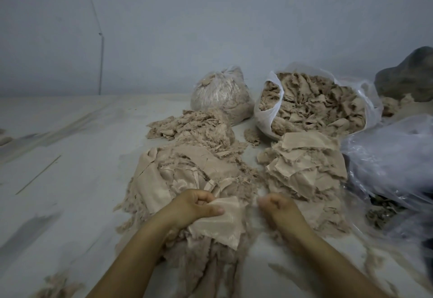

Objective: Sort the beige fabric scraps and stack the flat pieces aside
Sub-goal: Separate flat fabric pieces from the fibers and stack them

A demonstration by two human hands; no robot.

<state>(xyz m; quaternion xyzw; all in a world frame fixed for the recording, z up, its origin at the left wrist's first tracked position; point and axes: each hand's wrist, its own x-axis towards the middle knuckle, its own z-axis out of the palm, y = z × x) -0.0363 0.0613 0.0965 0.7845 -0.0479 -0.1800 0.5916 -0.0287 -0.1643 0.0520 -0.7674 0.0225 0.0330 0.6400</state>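
Left hand [199, 206] grips a flat beige scrap [220, 222] over the near pile [187, 180]. Right hand [276, 206] blurred, fingers curled; its grip unclear. Flat stack [304, 168] right.

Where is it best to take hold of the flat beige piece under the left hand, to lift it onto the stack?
Probably the free right edge of the flat piece, taken by the right hand coming from the right. The left hand already pinches its upper left corner, so two holds should keep it flat on the way to the stack.

Bare floor [70, 168] left of scraps [187, 175]
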